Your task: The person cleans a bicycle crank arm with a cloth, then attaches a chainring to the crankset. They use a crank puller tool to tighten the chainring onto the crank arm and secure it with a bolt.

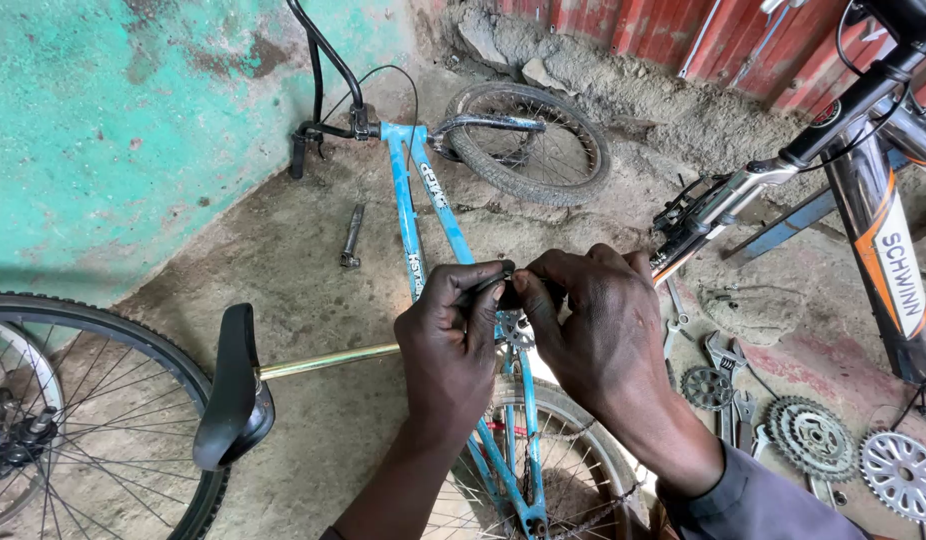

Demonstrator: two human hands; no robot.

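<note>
My left hand (453,340) and my right hand (593,330) meet above a blue bicycle frame (423,215) that lies on the dirt floor. Both pinch a small dark part (505,290) between thumbs and fingertips, just over the frame's crank area (515,332). Most of the part is hidden by my fingers. A black saddle (233,390) on a brass-coloured seat post (328,361) sticks out to the left of my left hand. The frame's front wheel (528,140) lies flat at the far end, and its rear wheel (543,470) is under my wrists.
A second bicycle (873,190) with a black and orange frame stands at the right. Sprockets (813,435), a chainring (901,472) and wrenches (721,352) lie on the ground at lower right. Another wheel (73,420) stands at lower left. A green wall (133,120) is behind. A metal tool (352,235) lies near the frame.
</note>
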